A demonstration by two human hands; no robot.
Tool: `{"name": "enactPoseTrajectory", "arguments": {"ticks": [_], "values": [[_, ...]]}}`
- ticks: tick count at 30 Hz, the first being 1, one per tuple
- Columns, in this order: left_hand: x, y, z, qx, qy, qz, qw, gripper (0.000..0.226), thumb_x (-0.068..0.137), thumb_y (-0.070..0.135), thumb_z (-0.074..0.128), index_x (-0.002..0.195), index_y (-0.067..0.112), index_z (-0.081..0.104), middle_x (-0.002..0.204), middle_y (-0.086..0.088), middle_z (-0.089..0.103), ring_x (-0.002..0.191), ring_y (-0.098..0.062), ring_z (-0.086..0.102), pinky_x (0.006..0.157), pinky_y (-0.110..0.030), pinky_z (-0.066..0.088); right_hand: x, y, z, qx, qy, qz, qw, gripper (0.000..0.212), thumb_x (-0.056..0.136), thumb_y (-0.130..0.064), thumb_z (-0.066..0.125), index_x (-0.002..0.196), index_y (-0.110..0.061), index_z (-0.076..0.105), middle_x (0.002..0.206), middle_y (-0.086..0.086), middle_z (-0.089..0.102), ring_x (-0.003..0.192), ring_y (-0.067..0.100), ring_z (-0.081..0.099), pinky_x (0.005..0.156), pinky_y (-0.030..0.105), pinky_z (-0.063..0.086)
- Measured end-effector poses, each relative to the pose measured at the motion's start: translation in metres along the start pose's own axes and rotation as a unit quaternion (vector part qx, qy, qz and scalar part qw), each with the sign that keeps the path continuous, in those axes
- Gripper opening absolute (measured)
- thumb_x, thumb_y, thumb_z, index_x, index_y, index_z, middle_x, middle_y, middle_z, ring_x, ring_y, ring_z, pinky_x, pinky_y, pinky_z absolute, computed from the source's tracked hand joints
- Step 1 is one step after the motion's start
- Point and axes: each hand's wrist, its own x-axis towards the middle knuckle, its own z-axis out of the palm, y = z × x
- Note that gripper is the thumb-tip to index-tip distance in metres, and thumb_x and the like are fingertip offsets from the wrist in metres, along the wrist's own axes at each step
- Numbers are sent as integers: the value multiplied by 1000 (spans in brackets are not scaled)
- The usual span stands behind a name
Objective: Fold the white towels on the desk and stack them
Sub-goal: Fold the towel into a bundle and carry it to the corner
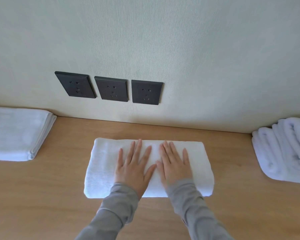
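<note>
White terry-cloth towel [100,163], matt wood-grain desk [59,196], dark matt plastic sockets [112,88].

No readable text, labels or numbers anywhere.

A folded towel [102,167] is laid at the middle of the desk [59,196], and the left hand [133,168] and the right hand [175,167] are placed flat on it, side by side. From it, a towel stack [16,134] is found at 9 o'clock and a towel pile [284,149] at 3 o'clock, both well apart from it. Three sockets [111,88] are set at 11 o'clock in the wall [197,58] behind the desk.
</note>
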Motion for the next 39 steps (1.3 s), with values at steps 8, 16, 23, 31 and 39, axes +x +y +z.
{"name": "enactPoseTrajectory", "arguments": {"ticks": [8,16,23,31,39], "values": [[-5,-56,-1,-20,23,-48,998,80,65,70,-34,135,32,-33,148,14,-31,137,-6,-27,117,-33,-11,-6,65,10,-19,-67,52,996,65,94,-53,6,149,-19,-7,158,-6,-9,143,7,-14,116,31,-12],[-6,-65,2,-18,13,-30,999,73,89,64,-6,147,23,12,155,4,16,142,-17,17,113,-37,10,-9,70,25,15,-43,54,997,74,82,-56,-13,145,-17,-8,152,-9,-10,139,4,-18,113,23,-16],[-3,-70,10,-6,13,-29,999,79,71,68,-31,140,29,-27,151,10,-26,140,-10,-23,117,-35,-9,-7,73,28,17,-43,52,998,73,86,-57,-13,147,-19,-8,155,-8,-12,137,1,-21,114,26,-15],[-14,-65,-22,-232,63,-77,968,60,95,36,47,147,17,26,157,2,12,145,-11,7,117,-26,3,-27,61,-2,187,66,125,972,61,95,-32,47,145,-7,25,153,6,25,143,20,18,118,33,11],[-72,-76,-27,-433,146,-431,778,82,77,31,75,143,6,33,143,-19,37,134,-33,28,111,-44,23,-89,64,10,474,122,456,744,63,85,-33,64,136,-6,37,139,13,44,124,25,44,105,42,35]]}}
